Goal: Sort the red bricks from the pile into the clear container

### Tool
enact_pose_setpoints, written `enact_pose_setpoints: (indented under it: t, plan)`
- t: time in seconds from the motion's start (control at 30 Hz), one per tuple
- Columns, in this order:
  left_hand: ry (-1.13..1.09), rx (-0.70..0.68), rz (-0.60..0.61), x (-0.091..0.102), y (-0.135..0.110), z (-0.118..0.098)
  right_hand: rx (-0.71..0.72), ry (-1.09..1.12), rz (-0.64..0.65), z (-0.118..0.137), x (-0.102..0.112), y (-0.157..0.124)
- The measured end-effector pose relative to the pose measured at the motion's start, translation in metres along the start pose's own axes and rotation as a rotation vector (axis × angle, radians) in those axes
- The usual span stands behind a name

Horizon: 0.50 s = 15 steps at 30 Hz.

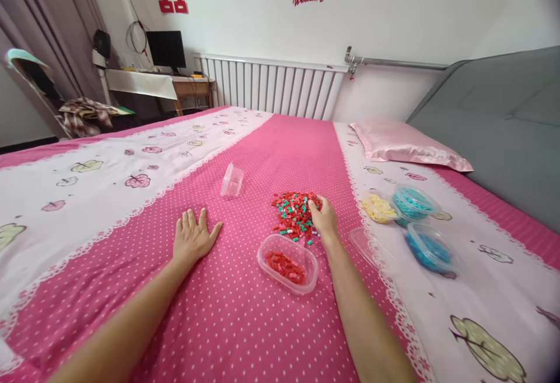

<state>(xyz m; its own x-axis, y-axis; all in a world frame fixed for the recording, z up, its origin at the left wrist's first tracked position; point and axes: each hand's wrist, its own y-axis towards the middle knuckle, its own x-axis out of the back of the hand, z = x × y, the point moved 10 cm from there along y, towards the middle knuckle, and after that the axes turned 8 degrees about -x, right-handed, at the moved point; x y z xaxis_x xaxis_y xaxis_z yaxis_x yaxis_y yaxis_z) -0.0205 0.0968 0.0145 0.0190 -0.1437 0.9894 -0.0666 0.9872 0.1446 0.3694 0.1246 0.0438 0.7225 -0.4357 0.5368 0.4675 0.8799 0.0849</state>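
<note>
A loose pile of small red, green and white capsule-shaped pieces (294, 212) lies on the pink dotted bedspread. At its right edge is my right hand (322, 215), thumb and fingers drawn together among the red pieces; whatever they pinch is hidden. Just in front of the pile stands an oval clear plastic container (310, 282) with red pieces (286, 267) in its bottom. My left hand (195, 236) rests flat on the bedspread to the left, fingers spread, holding nothing. Beyond it, a clear plastic container (232, 180) sits tipped on its side.
On the right are containers of yellow pieces (378, 208), turquoise pieces (412, 202) and blue pieces (429, 249). A clear lid (370, 247) lies beside my right forearm. A pink pillow (409, 145) lies farther back near the grey headboard (494, 114).
</note>
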Motion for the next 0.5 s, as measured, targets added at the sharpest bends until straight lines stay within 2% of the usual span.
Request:
enact_pose_setpoints:
  t: [0.13, 0.27, 0.33, 0.4, 0.47, 0.5]
  plan:
    - [-0.029, 0.051, -0.059, 0.004, 0.003, -0.005, 0.152, -0.011, -0.005, -0.001, -0.004, 0.006]
    - [-0.09, 0.009, -0.154, 0.021, 0.004, -0.021, 0.382, -0.092, 0.095, 0.016, -0.016, -0.001]
    - [-0.163, -0.055, -0.206, 0.033, 0.007, -0.041, 0.451, -0.141, 0.13, 0.021, -0.019, -0.005]
    - [-0.287, -0.141, -0.219, 0.042, 0.014, -0.069, 0.484, -0.184, 0.153, 0.024, -0.02, -0.008]
    - [-0.488, -0.22, -0.136, 0.042, 0.024, -0.102, 0.509, -0.214, 0.176, 0.027, -0.018, -0.011]
    - [-0.619, -0.251, -0.037, 0.036, 0.03, -0.121, 0.52, -0.224, 0.182, 0.029, -0.016, -0.012]
